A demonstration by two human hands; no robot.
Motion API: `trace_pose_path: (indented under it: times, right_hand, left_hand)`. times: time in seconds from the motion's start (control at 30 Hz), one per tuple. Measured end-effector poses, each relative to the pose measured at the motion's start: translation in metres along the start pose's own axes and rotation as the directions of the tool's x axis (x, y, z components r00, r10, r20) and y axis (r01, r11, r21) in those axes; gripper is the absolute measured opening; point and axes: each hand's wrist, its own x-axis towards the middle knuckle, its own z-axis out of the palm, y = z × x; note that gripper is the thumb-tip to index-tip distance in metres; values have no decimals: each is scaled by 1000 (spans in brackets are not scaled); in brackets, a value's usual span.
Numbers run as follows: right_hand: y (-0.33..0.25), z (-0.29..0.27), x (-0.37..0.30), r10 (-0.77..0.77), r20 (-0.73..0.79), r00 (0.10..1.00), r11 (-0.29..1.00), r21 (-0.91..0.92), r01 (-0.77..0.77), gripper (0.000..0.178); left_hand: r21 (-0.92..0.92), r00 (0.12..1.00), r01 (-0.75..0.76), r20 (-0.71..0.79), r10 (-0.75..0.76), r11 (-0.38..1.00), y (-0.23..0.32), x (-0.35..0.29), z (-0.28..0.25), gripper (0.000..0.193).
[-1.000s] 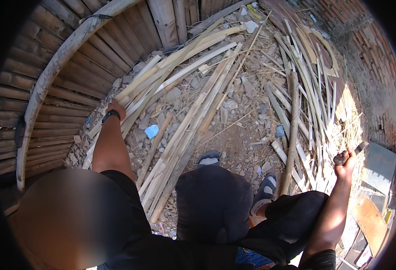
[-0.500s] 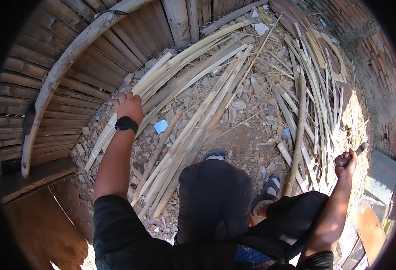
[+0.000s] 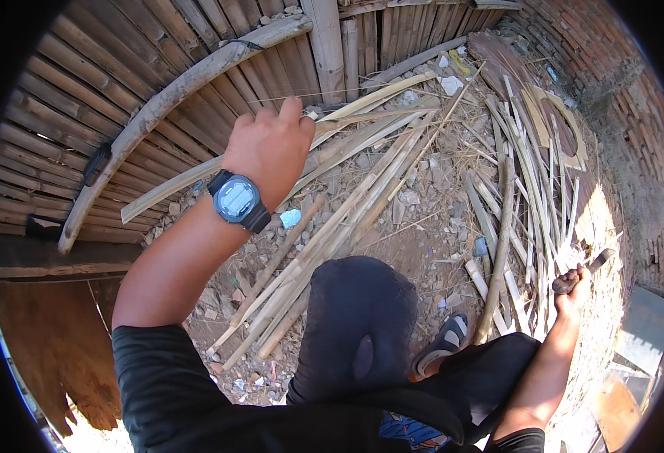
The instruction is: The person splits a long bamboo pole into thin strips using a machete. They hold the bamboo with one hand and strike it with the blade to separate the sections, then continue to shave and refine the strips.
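Observation:
Raised over the pile, my left hand, with a black watch at the wrist, is closed round a long, pale split bamboo strip. The strip slopes from the lower left up toward the far middle; my hand hides the part gripped. Out at the right, my right hand wraps round a short dark tool, perhaps a knife, whose kind I cannot make out. Several more bamboo strips lie slantwise on the rubble between my left arm and my knees.
A slatted bamboo wall with a curved pole stands at the left and back. Another heap of strips and a thick pole lie at the right, before a brick wall. Stones and straw litter the ground.
My left hand has risen and moved right, lifting the bamboo strip off the pile. My right hand has dropped slightly, still around the tool. The whole view has shifted a little.

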Motion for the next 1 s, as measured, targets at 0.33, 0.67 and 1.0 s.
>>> trace_pose_path:
  times: [0.33,0.67,1.0]
  right_hand:
    - [18,74,-60,-312,192,930,932,-130,339,29]
    - [18,94,-110,-364,510,780,861,-136,490,32]
    - [16,71,-100,-242,567,787,889,-197,415,35]
  left_hand:
    - [-113,964,-226,-171,205,968,94,38,-105,8]
    - [-106,889,-439,-192,415,892,228,79,-153,8]
    - [-165,827,-553,-225,515,816,295,83,-167,7]
